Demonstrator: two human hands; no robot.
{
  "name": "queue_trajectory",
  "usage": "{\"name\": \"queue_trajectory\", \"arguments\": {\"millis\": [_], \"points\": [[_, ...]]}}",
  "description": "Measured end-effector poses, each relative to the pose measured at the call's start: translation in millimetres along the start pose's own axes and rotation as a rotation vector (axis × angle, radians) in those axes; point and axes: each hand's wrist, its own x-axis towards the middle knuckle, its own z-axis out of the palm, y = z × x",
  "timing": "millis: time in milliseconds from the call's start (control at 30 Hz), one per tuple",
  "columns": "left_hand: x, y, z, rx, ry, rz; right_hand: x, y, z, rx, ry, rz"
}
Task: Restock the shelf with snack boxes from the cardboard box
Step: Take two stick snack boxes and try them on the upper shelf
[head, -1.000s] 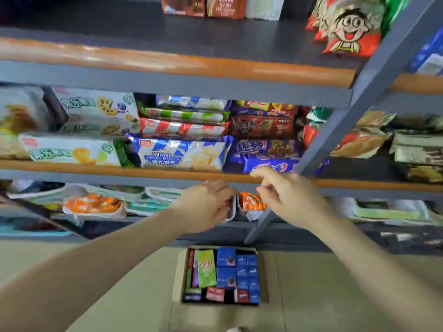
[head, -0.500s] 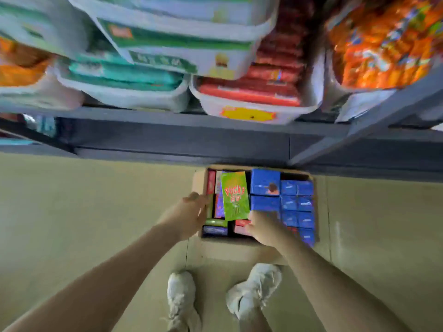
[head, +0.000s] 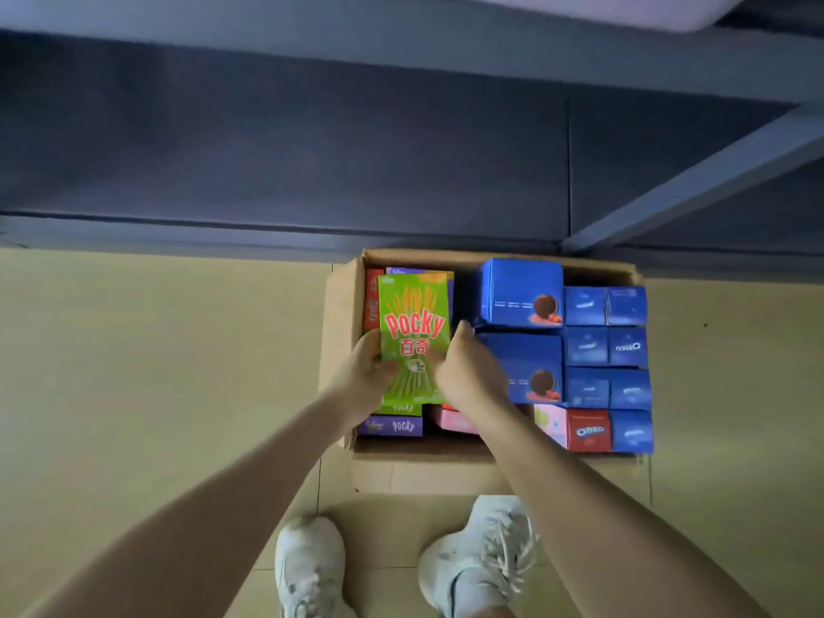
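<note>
Soft, even daylight-like light is seen on the floor, without glare. The shelf underside is left in dim blue-grey shadow. Straight lines are bowed by wide-angle distortion toward the edges. Slight blur is noted on the shoes and forearms.
</note>
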Motion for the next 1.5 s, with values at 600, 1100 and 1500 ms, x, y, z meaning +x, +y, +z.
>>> {"name": "queue_trajectory", "arguments": {"millis": [600, 1100, 1500], "points": [[-55.9, -0.3, -79.4, 0.201, 0.327, 0.134, 11.3, -8.0, 14.4, 0.493, 0.059, 0.108], [-81.5, 5.7, -109.5, 0.299, 0.408, 0.238, 17.6, -37.8, 12.7, 0.336, 0.165, 0.133], [-224.3, 165.7, -152.1, 0.566, 0.366, 0.568, -166.2, -42.2, -199.1, 0.385, 0.394, -0.452]]}}
